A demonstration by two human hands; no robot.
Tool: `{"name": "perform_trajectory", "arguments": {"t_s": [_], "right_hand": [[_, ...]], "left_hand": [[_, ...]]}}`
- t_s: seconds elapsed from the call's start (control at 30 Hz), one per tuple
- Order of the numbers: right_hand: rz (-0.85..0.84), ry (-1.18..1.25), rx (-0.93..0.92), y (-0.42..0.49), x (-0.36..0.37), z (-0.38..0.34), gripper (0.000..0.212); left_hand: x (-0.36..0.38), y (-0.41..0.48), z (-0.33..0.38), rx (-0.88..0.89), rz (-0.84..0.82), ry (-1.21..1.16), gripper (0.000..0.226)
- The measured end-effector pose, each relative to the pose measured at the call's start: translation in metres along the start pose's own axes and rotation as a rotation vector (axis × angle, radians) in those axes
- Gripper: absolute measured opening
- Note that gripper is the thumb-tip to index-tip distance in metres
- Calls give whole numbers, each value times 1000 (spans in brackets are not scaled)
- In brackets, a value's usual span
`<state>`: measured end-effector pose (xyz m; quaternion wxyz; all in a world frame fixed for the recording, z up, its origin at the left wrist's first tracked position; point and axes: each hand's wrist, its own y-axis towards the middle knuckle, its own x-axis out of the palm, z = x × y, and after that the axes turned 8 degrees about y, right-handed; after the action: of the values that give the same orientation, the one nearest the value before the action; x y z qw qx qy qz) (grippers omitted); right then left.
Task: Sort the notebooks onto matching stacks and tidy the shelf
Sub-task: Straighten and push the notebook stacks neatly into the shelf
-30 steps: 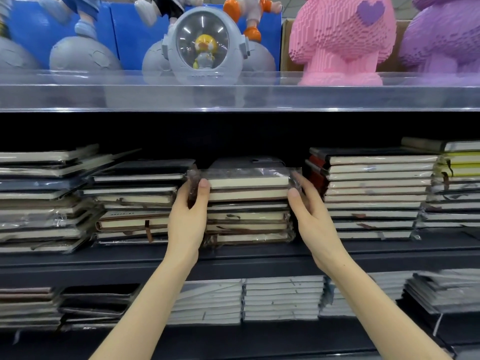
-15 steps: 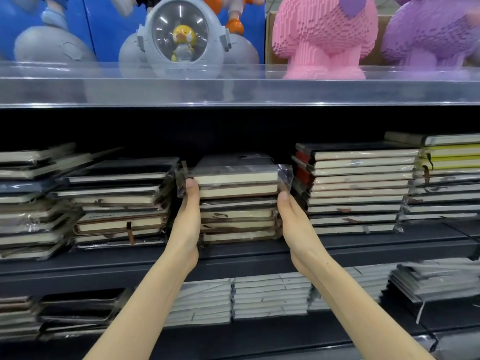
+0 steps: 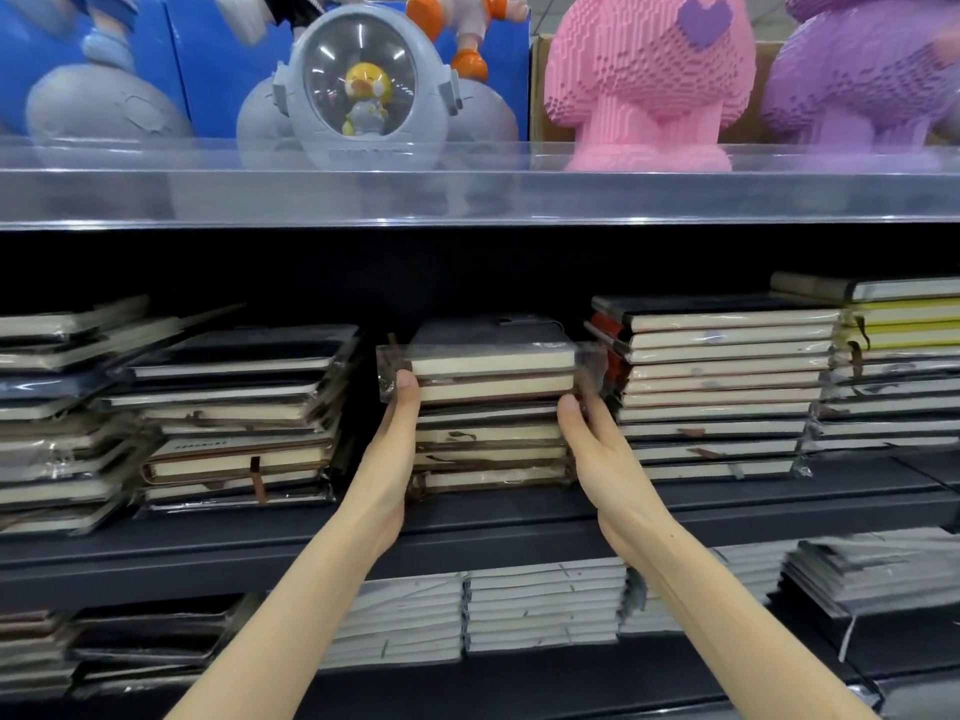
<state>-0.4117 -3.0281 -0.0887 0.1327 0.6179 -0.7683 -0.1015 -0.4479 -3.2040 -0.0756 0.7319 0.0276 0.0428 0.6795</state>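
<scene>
Head view puts the middle stack (image 3: 491,433) of notebooks on the shelf (image 3: 519,517) straight ahead of us, its top pair (image 3: 493,366) sealed in loose clear wrap that sticks out at both ends. We have the left hand (image 3: 387,459) flat against its left side and the right hand (image 3: 602,459) flat against its right, thumbs at the front corners near the top pair. Neither grip is clenched: what shows of the fingers lies straight along the sides, pressing the pile between the palms, though the tips run back into the gaps and are hidden. We judge this hold is meant to square the pile, not to lift it, since the lower books sit slightly uneven.

Just beside it, the left stack (image 3: 234,423) is fanned and crooked, with brown straps hanging out. The right stack (image 3: 722,387) is taller and neater, with yellow-edged books (image 3: 893,324) beyond it. Both neighbours stand close, so the gaps leave our fingers little room, and the slack wrap could snag. Below, pale stacks (image 3: 540,605) fill the lower shelf. Above, a clear shelf (image 3: 467,194) carries a domed lamp (image 3: 363,80) and a pink figure (image 3: 649,80).
</scene>
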Motion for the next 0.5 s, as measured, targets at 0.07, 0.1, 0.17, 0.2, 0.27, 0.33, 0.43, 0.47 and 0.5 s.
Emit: {"name": "perform_trajectory", "arguments": {"t_s": [0.07,0.1,0.17,0.2,0.27,0.33,0.43,0.47,0.5], "right_hand": [[-45,-66,-10,-5,-6,3,40],[-60,-104,-16,-6,-10,6,41],[-69,-154,6,-6,-15,10,40],[-66,-165,15,-5,-17,11,36],[-50,-171,10,-3,-18,11,30],[-29,-168,9,-1,-17,12,33],[5,-169,10,0,-15,15,40],[14,-167,14,1,-14,15,40],[20,-162,14,1,-13,15,39]], "left_hand": [[-6,-6,-10,48,-3,16,108],[-7,-10,-13,80,4,32,109],[-10,-15,-18,116,24,61,103],[-11,-16,-20,105,37,69,101],[-14,-16,-22,96,51,90,102],[-15,-15,-20,80,39,85,98],[-13,-14,-20,66,52,44,84],[-13,-15,-20,74,55,34,80],[-11,-15,-20,76,62,28,76]]}}
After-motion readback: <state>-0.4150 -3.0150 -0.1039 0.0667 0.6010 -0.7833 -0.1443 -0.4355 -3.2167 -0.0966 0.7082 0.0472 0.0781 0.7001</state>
